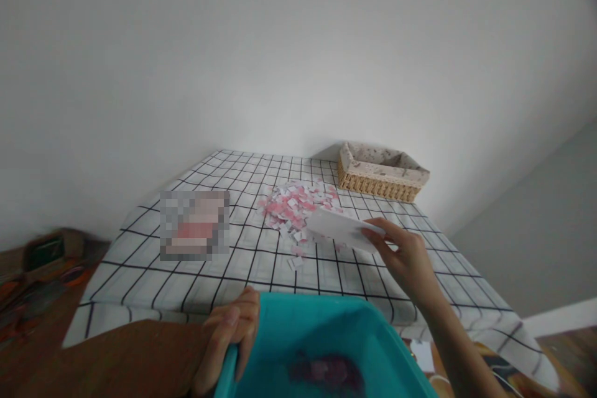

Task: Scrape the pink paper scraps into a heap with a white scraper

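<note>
Below the table's front edge, my left hand is wrapped round the left rim of a teal bin. Something dark reddish, blurred, lies on the bin's bottom. My right hand pinches the right end of a white flat sheet or card above the tablecloth. The card's left end is at the lower right side of a pile of small pink and white paper pieces. A few loose pieces lie nearer the front edge.
A wicker basket with a cloth liner stands at the table's back right. At the left lies a pixelated pinkish item. The checked tablecloth hangs over the front edge. A box sits low at far left.
</note>
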`<state>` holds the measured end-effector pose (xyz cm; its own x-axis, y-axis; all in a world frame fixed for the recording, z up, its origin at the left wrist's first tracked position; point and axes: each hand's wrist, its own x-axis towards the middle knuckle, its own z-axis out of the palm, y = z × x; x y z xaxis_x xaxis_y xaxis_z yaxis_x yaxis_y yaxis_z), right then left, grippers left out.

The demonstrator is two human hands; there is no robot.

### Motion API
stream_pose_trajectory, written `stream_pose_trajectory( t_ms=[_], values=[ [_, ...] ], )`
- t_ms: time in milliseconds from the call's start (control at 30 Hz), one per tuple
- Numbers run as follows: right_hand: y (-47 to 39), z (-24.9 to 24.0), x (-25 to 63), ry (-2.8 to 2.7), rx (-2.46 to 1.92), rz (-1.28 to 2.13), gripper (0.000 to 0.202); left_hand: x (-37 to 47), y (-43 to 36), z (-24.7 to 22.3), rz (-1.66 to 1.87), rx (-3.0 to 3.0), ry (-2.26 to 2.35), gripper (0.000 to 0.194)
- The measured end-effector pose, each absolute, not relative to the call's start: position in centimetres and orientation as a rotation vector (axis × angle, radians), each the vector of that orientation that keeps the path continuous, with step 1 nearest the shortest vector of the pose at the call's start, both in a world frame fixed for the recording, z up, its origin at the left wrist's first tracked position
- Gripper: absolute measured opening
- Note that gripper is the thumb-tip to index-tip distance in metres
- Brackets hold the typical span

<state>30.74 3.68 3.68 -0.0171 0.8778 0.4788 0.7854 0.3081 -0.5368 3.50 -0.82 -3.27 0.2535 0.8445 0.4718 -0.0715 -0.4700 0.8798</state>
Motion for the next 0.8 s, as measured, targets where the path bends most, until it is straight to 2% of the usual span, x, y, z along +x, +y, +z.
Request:
stream_pose_trajectory(
  t_ms=[100,267,500,800],
  values=[
    [3.1,4.2,31.6,-1.752,-1.511,0.048,0.020,2.9,-0.1,-3.4,1.219,1.840,0.555,0.066],
    [2.6,4.1,32.7,-1.719,-1.604,-0.178,0.018,2.7,0.0,-3.4,1.276,1.815,0.600,0.068],
    [2.4,3.5,29.5,-1.830,-1.488,-0.017,0.019,3.1,0.0,-3.0,1.318,1.792,0.609,0.068],
    [6.4,4.3,31.4,-1.652,-1.591,-0.103,0.025,3.0,0.0,-3.3,1.299,1.890,0.687,0.069]
  ],
)
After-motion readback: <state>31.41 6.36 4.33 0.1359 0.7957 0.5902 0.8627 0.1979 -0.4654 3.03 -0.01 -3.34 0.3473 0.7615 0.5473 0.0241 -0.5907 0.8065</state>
